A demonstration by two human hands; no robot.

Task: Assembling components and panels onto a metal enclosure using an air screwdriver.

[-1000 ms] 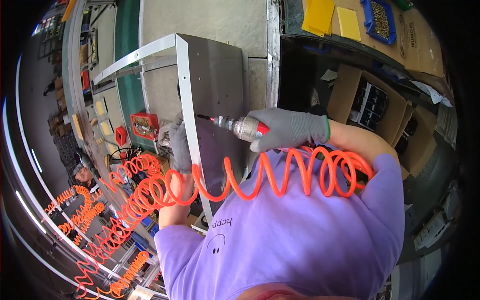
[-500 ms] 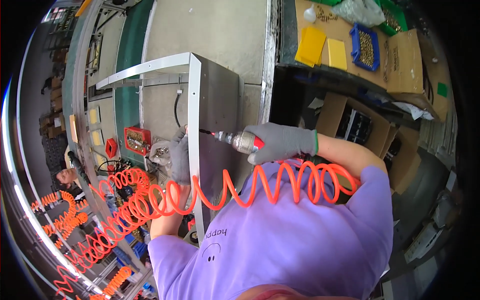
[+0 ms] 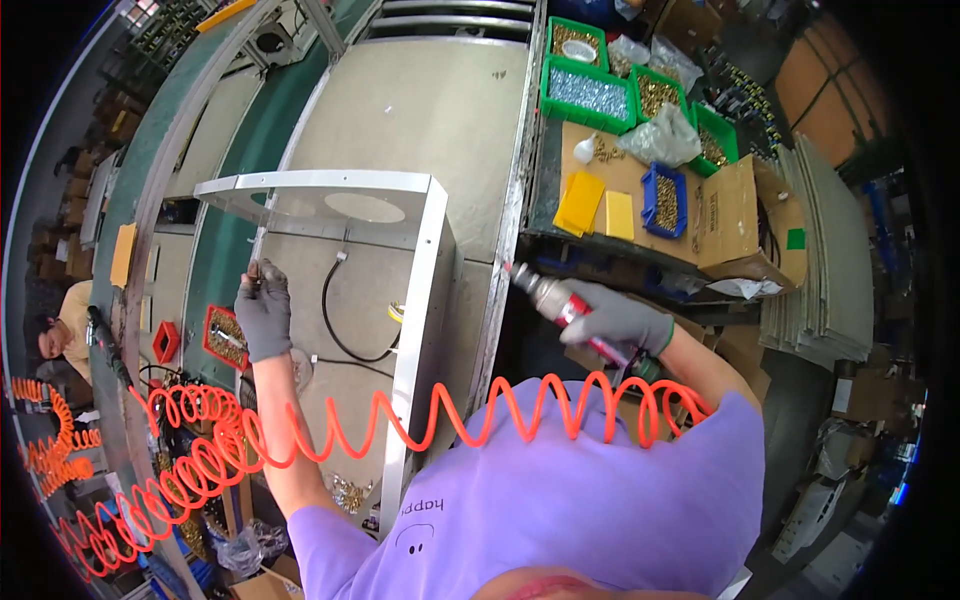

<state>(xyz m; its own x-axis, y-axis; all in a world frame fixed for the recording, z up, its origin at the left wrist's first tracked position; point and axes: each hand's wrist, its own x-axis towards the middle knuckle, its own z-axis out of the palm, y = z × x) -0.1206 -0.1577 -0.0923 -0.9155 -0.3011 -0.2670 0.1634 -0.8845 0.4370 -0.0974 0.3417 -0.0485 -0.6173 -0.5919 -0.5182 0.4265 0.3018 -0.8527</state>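
Observation:
My right hand [image 3: 622, 320], in a grey glove, grips a silver and red air screwdriver [image 3: 550, 297] held off to the right of a grey sheet-metal frame [image 3: 425, 280]. An orange coiled air hose [image 3: 480, 415] runs from the tool across my chest to the left. My left hand [image 3: 264, 310], also gloved, rests on the left edge of the frame, fingers closed on the rim. A black cable [image 3: 345, 320] loops inside the frame.
Green and blue bins of screws [image 3: 590, 90] and yellow pads [image 3: 582, 203] sit on a cardboard-topped bench at the right. A red tray of screws [image 3: 225, 337] lies left of the frame. Another person [image 3: 60, 325] sits far left. Stacked grey panels [image 3: 815, 270] stand right.
My right hand has pulled the screwdriver off the frame and out to the right. My left hand has moved up along the frame's left edge. The view has tilted, showing more bench.

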